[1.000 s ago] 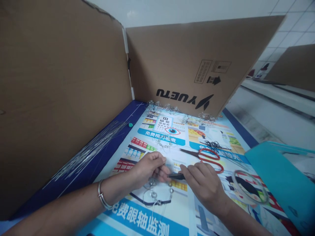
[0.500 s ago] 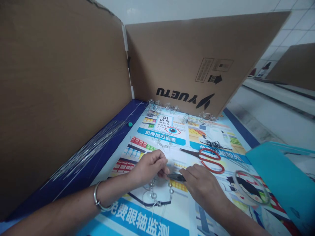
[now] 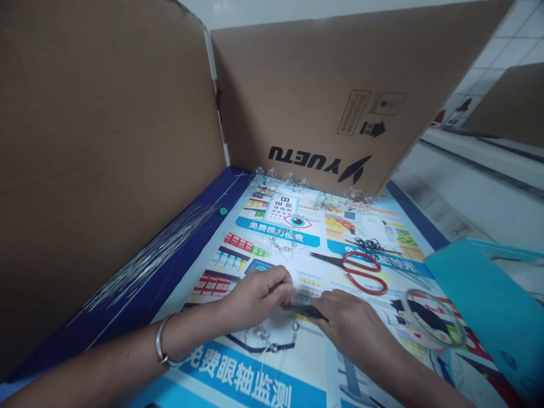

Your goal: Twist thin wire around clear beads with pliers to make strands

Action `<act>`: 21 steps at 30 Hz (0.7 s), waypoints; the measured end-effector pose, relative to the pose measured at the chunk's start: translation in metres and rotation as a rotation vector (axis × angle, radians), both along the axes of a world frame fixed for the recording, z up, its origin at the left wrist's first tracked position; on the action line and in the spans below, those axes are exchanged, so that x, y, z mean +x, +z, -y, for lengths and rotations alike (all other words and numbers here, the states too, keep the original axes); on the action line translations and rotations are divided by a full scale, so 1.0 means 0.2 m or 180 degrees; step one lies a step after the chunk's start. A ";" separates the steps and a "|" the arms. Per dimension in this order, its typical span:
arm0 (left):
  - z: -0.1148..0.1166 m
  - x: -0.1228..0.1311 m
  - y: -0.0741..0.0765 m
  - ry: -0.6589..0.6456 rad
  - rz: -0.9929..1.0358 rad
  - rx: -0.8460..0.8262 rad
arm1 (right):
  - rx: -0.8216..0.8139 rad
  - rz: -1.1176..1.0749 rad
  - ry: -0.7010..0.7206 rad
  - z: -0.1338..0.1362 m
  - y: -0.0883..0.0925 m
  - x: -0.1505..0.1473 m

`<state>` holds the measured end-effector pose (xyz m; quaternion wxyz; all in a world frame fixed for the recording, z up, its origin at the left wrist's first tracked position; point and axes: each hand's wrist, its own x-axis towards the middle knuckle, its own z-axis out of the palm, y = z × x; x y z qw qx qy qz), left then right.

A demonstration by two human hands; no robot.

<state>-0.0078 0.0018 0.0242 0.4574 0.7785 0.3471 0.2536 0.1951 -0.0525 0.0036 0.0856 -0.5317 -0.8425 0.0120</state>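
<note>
My left hand [image 3: 266, 292], with a silver bangle at the wrist, is closed in a pinch at the middle of the printed sheet. A wire strand with clear beads [image 3: 274, 345] hangs from its fingers and curves over the sheet below. My right hand [image 3: 355, 317] is closed around small dark-jawed pliers [image 3: 306, 310]. Their tips point left and meet the left fingertips; what lies between the jaws is hidden. Just beyond the hands lie red-handled scissors [image 3: 365, 272], blades pointing left. Another beaded piece [image 3: 283, 242] rests farther up the sheet.
Cardboard panels [image 3: 340, 68] stand at the left and back. Many thin wires [image 3: 148, 255] lie along the left edge. Beaded pieces [image 3: 293, 180] line the back, near a black tangle [image 3: 369, 245]. At right are a wire coil [image 3: 433, 317] and a turquoise folder [image 3: 476, 300].
The pliers have turned slightly and their tips now sit closer in to the left fingertips. The left hand stays pinched. The view has tipped a little.
</note>
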 end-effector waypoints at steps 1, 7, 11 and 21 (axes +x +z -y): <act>0.00 0.00 0.00 0.0009 0.0031 -0.0081 | 0.0062 -0.0010 0.0026 0.00 0.00 0.00; -0.05 -0.02 0.03 -0.0070 0.0008 -0.0326 | 0.0544 -0.0164 0.0053 -0.01 -0.02 0.01; -0.06 -0.03 0.03 0.0032 -0.0004 -0.0392 | 0.0399 -0.0216 0.0006 -0.02 -0.03 0.01; -0.08 -0.02 -0.05 0.0402 0.0345 -0.1362 | 0.1490 -0.0529 0.0299 -0.02 -0.01 0.02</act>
